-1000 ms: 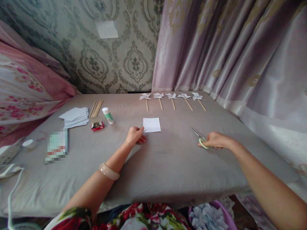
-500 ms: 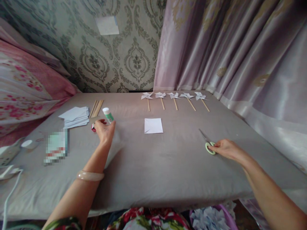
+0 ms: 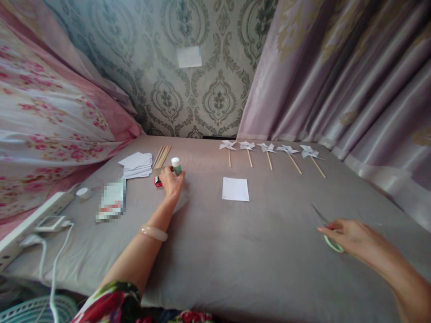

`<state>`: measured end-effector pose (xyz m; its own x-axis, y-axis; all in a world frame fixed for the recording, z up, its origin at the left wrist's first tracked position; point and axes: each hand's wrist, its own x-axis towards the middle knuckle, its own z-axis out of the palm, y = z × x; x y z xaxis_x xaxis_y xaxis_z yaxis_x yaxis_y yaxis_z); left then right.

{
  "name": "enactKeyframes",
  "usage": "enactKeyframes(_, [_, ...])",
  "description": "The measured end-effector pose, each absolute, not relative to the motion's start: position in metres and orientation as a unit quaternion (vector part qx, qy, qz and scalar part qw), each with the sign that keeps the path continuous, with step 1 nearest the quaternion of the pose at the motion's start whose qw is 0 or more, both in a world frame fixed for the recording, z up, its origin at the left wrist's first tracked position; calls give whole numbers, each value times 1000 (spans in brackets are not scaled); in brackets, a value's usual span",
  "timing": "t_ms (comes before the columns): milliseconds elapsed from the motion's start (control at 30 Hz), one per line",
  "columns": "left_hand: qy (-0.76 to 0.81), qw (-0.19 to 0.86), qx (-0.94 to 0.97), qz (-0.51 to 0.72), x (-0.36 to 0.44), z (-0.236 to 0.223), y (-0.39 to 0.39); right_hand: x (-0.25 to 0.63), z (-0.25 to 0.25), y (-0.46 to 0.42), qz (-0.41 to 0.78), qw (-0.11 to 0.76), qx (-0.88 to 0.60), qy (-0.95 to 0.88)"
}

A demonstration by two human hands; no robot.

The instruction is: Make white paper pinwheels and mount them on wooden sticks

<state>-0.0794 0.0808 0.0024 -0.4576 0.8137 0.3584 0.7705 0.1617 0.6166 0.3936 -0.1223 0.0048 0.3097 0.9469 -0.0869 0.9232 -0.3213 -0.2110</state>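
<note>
My left hand [image 3: 172,184] has its thumb and fingers around a small green-and-white glue bottle [image 3: 177,168] with a white cap, which still stands on the cloth. Partly hidden by that hand is a small red box [image 3: 158,181]. On the right, my right hand [image 3: 350,237] is closed on a pair of scissors [image 3: 332,243] with pale green handles, blades pointing away to the left. Between my hands lies a square of white paper [image 3: 235,189], with short diagonal lines at its corners.
Several white paper pinwheels on sticks [image 3: 268,157] lie in a row at the back. A stack of white paper [image 3: 137,166] and loose wooden sticks [image 3: 162,157] lie back left. Nearer are a blurred packet [image 3: 112,201], a white round lid [image 3: 83,193] and a power strip [image 3: 40,220] with cords.
My left hand has left the paper square and gone left to the glue bottle. My right hand has moved rightward and nearer with the scissors. The view has shifted left.
</note>
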Motion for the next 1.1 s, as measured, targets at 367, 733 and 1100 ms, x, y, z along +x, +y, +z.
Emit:
enactKeyframes(367, [642, 57, 607, 464, -62, 17, 57, 260, 49, -72, 159, 143, -711, -670])
enactKeyframes(733, [402, 377, 650, 524, 15, 36, -16, 194, 33, -42, 279, 480, -492, -670])
enactKeyframes(1100, [370, 624, 467, 506, 54, 42, -25, 198, 20, -47, 518, 574, -454, -442])
